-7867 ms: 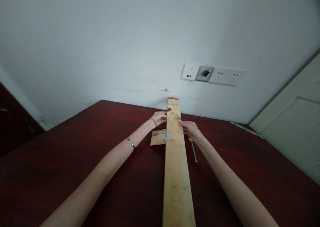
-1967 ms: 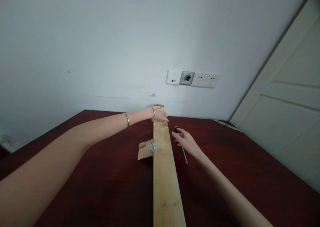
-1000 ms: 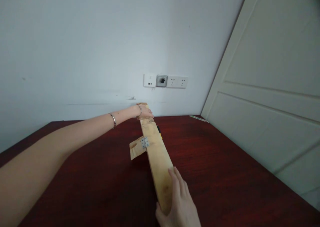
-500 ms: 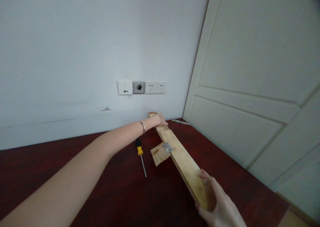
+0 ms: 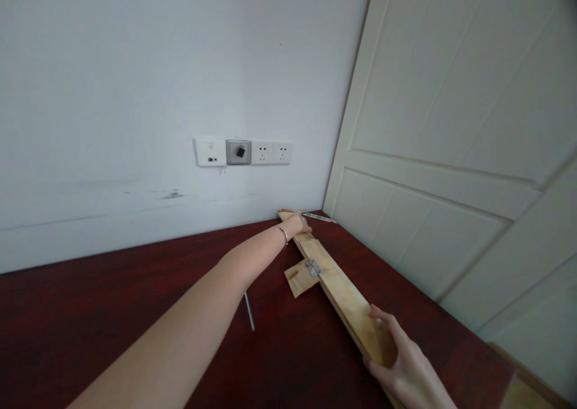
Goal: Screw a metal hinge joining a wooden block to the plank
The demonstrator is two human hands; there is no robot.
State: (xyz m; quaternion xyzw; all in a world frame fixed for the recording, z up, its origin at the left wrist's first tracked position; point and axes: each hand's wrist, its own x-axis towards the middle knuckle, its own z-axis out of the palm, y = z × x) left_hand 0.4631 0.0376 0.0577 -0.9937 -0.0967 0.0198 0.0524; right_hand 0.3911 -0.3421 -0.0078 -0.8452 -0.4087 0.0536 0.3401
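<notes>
A long pale wooden board [image 5: 340,282] lies slantwise on the dark red tabletop, its far end close to the wall. My left hand [image 5: 301,222] reaches out and grips the board near that far end; the wrist partly hides its fingers. At the near end my right hand [image 5: 406,361] holds the board across its width, thumb on the left edge and fingers on the right. A metal hinge [image 5: 312,268] sits on the board's left edge, joined to a small wooden piece [image 5: 298,278] that sticks out leftward. The shaft of a screwdriver [image 5: 249,313] shows beside my left forearm, which covers its handle.
The dark red tabletop [image 5: 112,313] meets a white wall with sockets and switch plates [image 5: 271,153]. A white panelled door [image 5: 433,216] stands along the right side. A thin printed strip [image 5: 319,218] lies in the back corner.
The board, held in both hands, has shifted slightly right and toward me. My left forearm has moved right and now covers the screwdriver's handle. The view has turned a little.
</notes>
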